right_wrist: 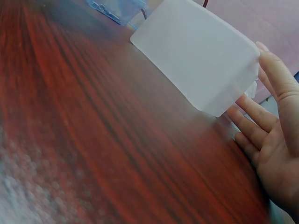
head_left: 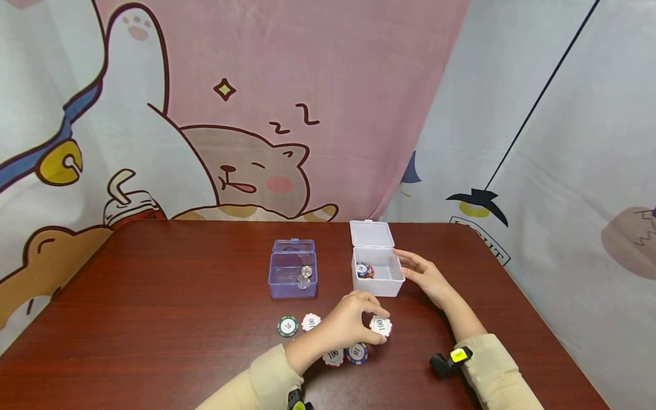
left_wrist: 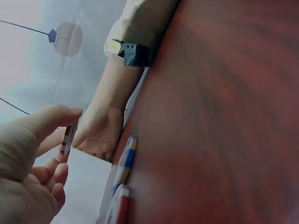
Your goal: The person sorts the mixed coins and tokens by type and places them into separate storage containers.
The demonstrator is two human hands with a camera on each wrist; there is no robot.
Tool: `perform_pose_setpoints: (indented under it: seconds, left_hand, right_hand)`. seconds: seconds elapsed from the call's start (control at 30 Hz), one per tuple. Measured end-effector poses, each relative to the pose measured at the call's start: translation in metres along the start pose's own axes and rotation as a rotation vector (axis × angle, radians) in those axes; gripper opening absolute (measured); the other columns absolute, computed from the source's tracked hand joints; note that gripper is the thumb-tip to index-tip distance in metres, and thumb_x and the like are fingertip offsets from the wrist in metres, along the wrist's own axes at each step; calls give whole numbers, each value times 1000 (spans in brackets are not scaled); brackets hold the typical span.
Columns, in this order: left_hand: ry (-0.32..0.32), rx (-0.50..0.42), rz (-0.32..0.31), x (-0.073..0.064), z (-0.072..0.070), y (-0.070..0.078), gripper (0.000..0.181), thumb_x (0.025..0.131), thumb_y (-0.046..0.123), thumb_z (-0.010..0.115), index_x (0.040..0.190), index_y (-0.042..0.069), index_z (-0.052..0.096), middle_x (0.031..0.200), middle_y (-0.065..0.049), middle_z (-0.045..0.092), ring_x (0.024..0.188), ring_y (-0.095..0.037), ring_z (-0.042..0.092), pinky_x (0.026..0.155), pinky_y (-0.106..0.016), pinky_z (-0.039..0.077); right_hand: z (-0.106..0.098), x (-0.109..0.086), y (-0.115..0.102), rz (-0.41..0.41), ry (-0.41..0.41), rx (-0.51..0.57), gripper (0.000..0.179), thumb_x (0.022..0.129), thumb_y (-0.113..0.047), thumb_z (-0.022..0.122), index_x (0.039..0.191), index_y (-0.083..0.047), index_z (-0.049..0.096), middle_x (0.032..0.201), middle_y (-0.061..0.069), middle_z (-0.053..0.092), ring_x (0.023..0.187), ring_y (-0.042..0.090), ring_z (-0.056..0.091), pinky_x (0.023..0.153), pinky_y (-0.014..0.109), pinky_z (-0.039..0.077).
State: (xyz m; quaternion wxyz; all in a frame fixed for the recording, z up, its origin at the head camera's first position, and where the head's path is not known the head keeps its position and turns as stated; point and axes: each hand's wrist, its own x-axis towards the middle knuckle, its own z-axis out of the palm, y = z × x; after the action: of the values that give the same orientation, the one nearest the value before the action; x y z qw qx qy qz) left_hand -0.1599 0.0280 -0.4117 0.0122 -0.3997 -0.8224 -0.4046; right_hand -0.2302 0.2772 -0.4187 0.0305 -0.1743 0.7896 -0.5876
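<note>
In the head view my left hand (head_left: 351,319) pinches a white poker chip (head_left: 380,326) marked 100 between thumb and fingertips, in front of the white box. The left wrist view shows this chip (left_wrist: 68,138) edge-on, with red patches on its rim. My right hand (head_left: 427,279) rests its fairly straight fingers and thumb against the right side of the open white box (head_left: 378,286). Inside that box lie several chips (head_left: 364,270). On the table near my left hand are a green chip (head_left: 288,326), two white chips (head_left: 311,322) and a blue chip (head_left: 357,353); the forearm hides part of this area.
An open blue translucent box (head_left: 292,291) holding several silver coins (head_left: 304,277) stands left of the white box. The white box's lid (head_left: 371,234) is folded back. A printed curtain (head_left: 359,114) hangs behind the brown table (head_left: 154,319).
</note>
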Motion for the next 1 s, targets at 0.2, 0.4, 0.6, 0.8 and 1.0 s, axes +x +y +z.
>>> perform_pose_setpoints:
  seconds: [0.2, 0.4, 0.6, 0.8, 1.0]
  left_hand:
    - [37, -9, -22, 5, -8, -2, 37, 69, 18, 86, 103, 9, 75, 96, 8, 61, 98, -7, 50, 88, -22, 39]
    - [89, -26, -44, 11, -17, -3, 36, 68, 15, 86, 102, 8, 75, 101, 5, 63, 100, -11, 51, 89, -25, 40]
    - [156, -6, -53, 21, -25, -7, 37, 67, 16, 87, 102, 9, 76, 99, 3, 63, 94, -12, 51, 84, -25, 41]
    - [201, 9, -61, 33, -31, -10, 36, 67, 13, 86, 100, 6, 75, 97, 0, 64, 92, -16, 52, 84, -30, 39]
    - [233, 46, -80, 46, -35, -14, 36, 68, 14, 87, 101, 4, 75, 97, -3, 65, 90, -19, 52, 82, -31, 39]
  right_hand:
    - [-1, 0, -1, 12, 2, -14, 46, 96, -3, 54, 139, 5, 43, 138, 28, 44, 125, 44, 41, 88, 20, 43]
    - [-3, 3, 9, 12, 4, -12, 46, 96, -2, 54, 140, 6, 42, 138, 28, 44, 124, 43, 42, 88, 20, 43]
    - [-6, 6, 27, 12, 14, -8, 48, 96, -9, 57, 141, -1, 44, 139, 23, 46, 125, 37, 44, 89, 20, 42]
    - [-6, 6, 28, -6, 17, -12, 48, 95, -11, 59, 140, -1, 45, 138, 23, 47, 119, 24, 50, 89, 22, 43]
    - [-7, 6, 29, -19, 14, -2, 49, 95, -11, 59, 140, 0, 45, 137, 25, 46, 115, 15, 52, 89, 22, 43]
